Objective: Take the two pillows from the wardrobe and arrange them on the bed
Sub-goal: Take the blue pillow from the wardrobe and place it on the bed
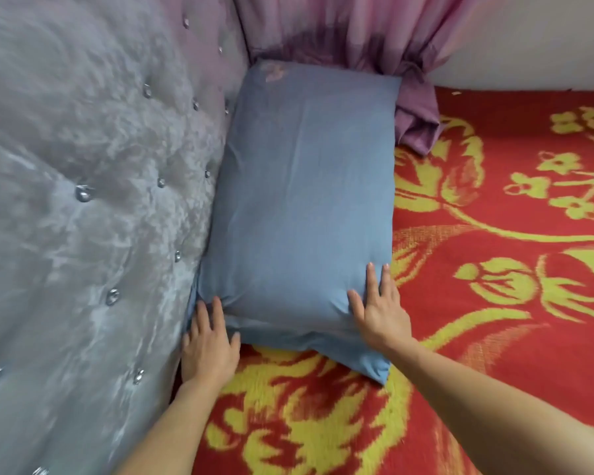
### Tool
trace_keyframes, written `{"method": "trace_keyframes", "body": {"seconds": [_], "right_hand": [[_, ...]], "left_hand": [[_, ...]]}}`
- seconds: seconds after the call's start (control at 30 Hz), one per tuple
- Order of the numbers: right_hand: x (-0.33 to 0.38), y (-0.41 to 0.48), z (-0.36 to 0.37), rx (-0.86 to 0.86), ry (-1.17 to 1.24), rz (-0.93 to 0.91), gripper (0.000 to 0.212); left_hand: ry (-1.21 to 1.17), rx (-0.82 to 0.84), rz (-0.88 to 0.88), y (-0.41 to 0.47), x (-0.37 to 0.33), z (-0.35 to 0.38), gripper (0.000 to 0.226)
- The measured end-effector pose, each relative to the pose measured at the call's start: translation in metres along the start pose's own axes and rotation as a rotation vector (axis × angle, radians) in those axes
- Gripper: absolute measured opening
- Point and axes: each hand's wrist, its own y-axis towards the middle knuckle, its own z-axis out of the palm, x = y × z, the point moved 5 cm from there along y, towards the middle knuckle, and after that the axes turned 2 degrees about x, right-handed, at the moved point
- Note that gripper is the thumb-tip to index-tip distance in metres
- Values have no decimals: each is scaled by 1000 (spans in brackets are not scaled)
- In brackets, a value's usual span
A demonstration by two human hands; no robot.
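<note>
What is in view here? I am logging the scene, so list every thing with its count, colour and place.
pillow: one, blue, lying on the bed along the headboard, far end by the curtain
headboard: one, grey, tufted with shiny buttons, left side
blanket: one, red with yellow flower pattern, covering the bed
curtain: one, pink-purple, gathered at the top, its end resting on the blanket
wall: one, pale, top right
left hand: one, flat at the pillow's near left corner
right hand: one, fingers spread flat on the pillow's near right edge
</note>
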Motion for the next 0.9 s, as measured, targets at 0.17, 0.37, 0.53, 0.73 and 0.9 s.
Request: {"method": "trace_keyframes", "body": {"seconds": [0.17, 0.37, 0.53, 0.73, 0.9], "right_hand": [[-15, -94, 13, 189, -247, 3, 65], [8, -209, 25, 240, -311, -40, 26], [48, -311, 27, 159, -324, -179, 26], [108, -424, 18, 150, -299, -357, 30], [131, -494, -16, 119, -368, -565, 34]], "left_hand": [[-40, 249, -33, -118, 31, 5, 42], [-129, 187, -16, -251, 83, -6, 35], [-91, 89, 48, -350, 126, -26, 30], [-88, 24, -3, -458, 183, -65, 28], [-141, 57, -102, -527, 199, -72, 28]]}}
